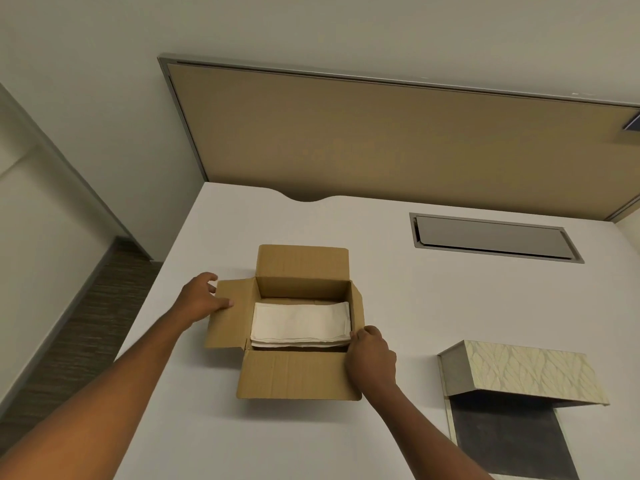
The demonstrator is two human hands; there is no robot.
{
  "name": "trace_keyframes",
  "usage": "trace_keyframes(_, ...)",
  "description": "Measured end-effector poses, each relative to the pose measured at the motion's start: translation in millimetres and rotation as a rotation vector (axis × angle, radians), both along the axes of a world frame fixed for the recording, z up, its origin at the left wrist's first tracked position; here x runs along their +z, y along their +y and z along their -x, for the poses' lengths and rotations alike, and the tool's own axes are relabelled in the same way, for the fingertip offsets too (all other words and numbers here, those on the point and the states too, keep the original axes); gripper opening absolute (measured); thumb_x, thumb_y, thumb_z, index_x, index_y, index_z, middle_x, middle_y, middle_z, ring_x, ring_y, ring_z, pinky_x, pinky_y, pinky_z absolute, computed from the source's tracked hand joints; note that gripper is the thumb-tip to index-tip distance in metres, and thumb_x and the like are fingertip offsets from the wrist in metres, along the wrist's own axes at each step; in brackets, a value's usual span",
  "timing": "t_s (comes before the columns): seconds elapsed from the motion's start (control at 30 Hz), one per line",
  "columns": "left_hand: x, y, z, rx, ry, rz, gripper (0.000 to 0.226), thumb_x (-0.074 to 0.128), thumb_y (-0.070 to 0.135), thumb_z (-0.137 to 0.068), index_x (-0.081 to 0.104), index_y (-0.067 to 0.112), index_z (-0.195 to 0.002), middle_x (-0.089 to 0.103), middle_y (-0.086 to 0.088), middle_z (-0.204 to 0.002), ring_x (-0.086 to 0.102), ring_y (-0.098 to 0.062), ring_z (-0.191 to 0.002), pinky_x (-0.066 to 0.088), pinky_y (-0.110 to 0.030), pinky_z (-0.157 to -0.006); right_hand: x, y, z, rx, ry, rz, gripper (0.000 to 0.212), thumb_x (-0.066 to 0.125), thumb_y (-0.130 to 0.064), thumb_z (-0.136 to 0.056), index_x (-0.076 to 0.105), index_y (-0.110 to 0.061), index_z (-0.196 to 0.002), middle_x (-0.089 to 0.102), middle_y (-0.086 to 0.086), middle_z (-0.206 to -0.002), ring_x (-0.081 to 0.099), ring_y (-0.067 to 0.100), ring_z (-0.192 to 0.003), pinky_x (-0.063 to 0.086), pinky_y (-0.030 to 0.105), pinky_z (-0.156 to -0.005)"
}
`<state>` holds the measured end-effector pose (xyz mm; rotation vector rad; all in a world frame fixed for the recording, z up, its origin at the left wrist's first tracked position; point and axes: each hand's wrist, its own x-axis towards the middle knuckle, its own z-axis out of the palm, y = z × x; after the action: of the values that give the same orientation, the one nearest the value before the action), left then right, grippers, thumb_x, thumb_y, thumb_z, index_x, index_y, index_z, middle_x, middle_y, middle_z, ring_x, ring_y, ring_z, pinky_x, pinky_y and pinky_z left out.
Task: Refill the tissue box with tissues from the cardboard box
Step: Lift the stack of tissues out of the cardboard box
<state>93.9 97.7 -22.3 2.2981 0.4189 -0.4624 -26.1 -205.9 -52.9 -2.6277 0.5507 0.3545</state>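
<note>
A brown cardboard box (pixel 298 374) stands in the middle of the white desk with all its flaps folded outward. Inside lies a stack of white tissues (pixel 300 322). My left hand (pixel 202 301) holds the left flap, thumb on top of it and fingers at its far edge. At the box's right front corner my right hand (pixel 372 358) grips the right flap, fingertips close to the tissue stack. To the right, the tissue box (pixel 530 372) with a pale leaf pattern stands open, lid raised, with a dark interior that shows no tissues.
The white desk (pixel 398 306) has a grey cable hatch (pixel 491 237) at the back right and a tan partition panel (pixel 398 133) behind. The desk's left edge drops to a dark carpeted floor (pixel 79 341).
</note>
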Motion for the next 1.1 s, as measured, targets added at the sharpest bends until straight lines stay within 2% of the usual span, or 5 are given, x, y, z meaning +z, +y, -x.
trace_keyframes(0.3, -28.5, -22.0, 27.2, -0.018, -0.067, 0.182, 0.039, 0.066, 0.003, -0.086, 0.061, 0.005, -0.125, 0.065, -0.021, -0.116, 0.063, -0.035, -0.099, 0.055, -0.044, -0.082, 5.0, -0.1, -3.1, 0.016, 0.032, -0.051, 0.032, 0.032, -0.018, -0.099, 0.062, -0.008, -0.098, 0.054, 0.004, -0.115, 0.063, 0.028, -0.09, 0.047, 0.043, -0.09)
trace_keyframes(0.43, -27.9, -28.9, 34.0, 0.006, -0.118, 0.176, 0.034, 0.054, 0.004, -0.094, 0.059, 0.0, -0.127, 0.065, -0.021, -0.122, 0.062, -0.037, -0.106, 0.053, -0.048, -0.094, 4.3, 1.4, -2.7, 0.009, 0.025, -0.072, 0.032, 0.033, -0.019, -0.1, 0.062, -0.007, -0.098, 0.055, 0.005, -0.114, 0.064, 0.027, -0.087, 0.049, 0.044, -0.091)
trace_keyframes(0.7, -14.0, -45.9, 46.9, -0.02, -0.273, -0.139, 0.037, 0.06, 0.017, -0.092, 0.06, 0.0, -0.124, 0.059, -0.02, -0.13, 0.055, -0.035, -0.119, 0.045, -0.041, -0.101, 4.6, -2.8, -2.9, 0.001, 0.024, -0.01, 0.035, 0.032, -0.029, -0.101, 0.059, -0.008, -0.105, 0.054, 0.005, -0.122, 0.06, 0.027, -0.096, 0.046, 0.042, -0.091)
trace_keyframes(0.87, 6.4, -58.0, 46.9, -0.303, -0.475, -0.209, 0.034, 0.068, 0.011, -0.085, 0.064, 0.003, -0.118, 0.059, -0.015, -0.128, 0.051, -0.031, -0.121, 0.041, -0.037, -0.101, 14.2, -1.3, -6.4, 0.081, -0.153, 0.171, 0.036, 0.039, -0.035, -0.1, 0.054, -0.01, -0.121, 0.052, 0.008, -0.134, 0.053, 0.028, -0.113, 0.042, 0.041, -0.099)
trace_keyframes(1.1, 16.4, -86.0, 14.1, -0.775, -0.093, -0.251, 0.064, 0.071, 0.019, -0.083, 0.042, 0.017, -0.14, 0.044, -0.003, -0.146, 0.04, -0.021, -0.133, 0.038, -0.032, -0.108, 27.4, 7.2, -57.2, 0.439, -0.154, 0.07, 0.046, 0.06, -0.032, -0.092, 0.051, -0.01, -0.131, 0.053, 0.01, -0.139, 0.05, 0.028, -0.126, 0.042, 0.039, -0.106)
